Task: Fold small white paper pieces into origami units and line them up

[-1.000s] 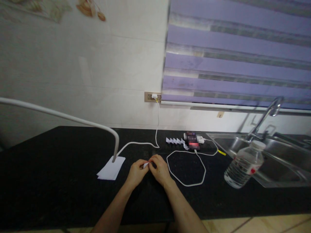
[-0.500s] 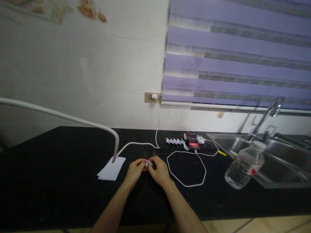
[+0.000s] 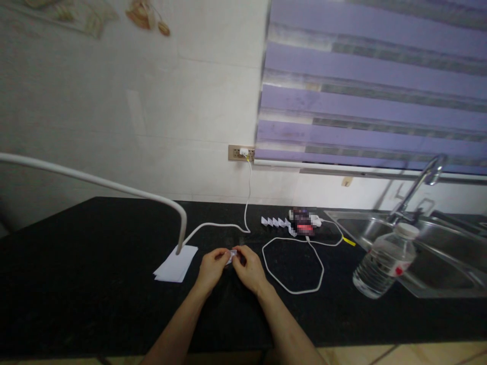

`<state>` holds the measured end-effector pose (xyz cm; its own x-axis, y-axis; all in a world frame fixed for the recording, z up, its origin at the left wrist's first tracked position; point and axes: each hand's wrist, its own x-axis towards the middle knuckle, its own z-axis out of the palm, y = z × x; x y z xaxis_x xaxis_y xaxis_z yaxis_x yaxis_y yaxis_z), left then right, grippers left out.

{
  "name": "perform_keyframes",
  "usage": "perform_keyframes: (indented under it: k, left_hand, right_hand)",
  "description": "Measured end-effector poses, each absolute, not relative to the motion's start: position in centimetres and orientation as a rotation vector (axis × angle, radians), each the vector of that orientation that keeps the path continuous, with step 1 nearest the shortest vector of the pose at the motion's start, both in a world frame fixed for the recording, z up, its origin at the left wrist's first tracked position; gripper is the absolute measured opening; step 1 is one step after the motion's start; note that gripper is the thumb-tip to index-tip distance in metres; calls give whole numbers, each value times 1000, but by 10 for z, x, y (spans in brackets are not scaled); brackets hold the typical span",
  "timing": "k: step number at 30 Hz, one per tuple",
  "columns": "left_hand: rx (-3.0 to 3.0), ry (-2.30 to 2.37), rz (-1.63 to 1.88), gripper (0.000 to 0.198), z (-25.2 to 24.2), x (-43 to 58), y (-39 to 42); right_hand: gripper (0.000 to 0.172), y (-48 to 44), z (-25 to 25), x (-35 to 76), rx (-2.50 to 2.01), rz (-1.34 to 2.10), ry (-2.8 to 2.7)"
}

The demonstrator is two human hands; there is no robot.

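Note:
My left hand [image 3: 211, 266] and my right hand [image 3: 247, 266] meet over the black counter [image 3: 95, 284], fingers pinched together on a small folded piece of white paper [image 3: 231, 255]. Most of the paper is hidden between the fingertips. A stack of white paper sheets [image 3: 175, 264] lies just left of my left hand. A row of small folded white paper pieces [image 3: 274, 221] stands farther back on the counter.
A white lamp arm [image 3: 114, 187] curves down onto the paper stack. A white cable [image 3: 292, 263] loops right of my hands and runs up to a wall socket [image 3: 241, 152]. A plastic water bottle [image 3: 386, 261] leans by the steel sink [image 3: 437, 243] and tap [image 3: 418, 185].
My fingers have shifted slightly on the paper piece, drawing closer over it. The hands stay in the same place on the counter.

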<state>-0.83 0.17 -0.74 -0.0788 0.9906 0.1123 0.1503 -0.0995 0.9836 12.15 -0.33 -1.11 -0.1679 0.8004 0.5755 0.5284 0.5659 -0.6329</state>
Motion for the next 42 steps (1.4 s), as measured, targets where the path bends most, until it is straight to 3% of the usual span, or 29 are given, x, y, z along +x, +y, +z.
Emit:
perform_keyframes:
  k: [15,21,30,42]
  left_hand:
    - [1374,1287,1285,31,-9,-8,1]
    - [1317,1254,1244,26,-6,-6,0]
    - [1565,1358,1261,25,-7,-6,-1]
    - [1937,1482,1279,22,-17,-3,-4]
  right_hand:
    - [16,-1,-11,123,-1060,326,-1798]
    - [16,2,-15,123,-1059,462,-1713]
    - [20,10,-28,123,-1152,628,-1649]
    - [21,4,-26,120,-1211,520,-1691]
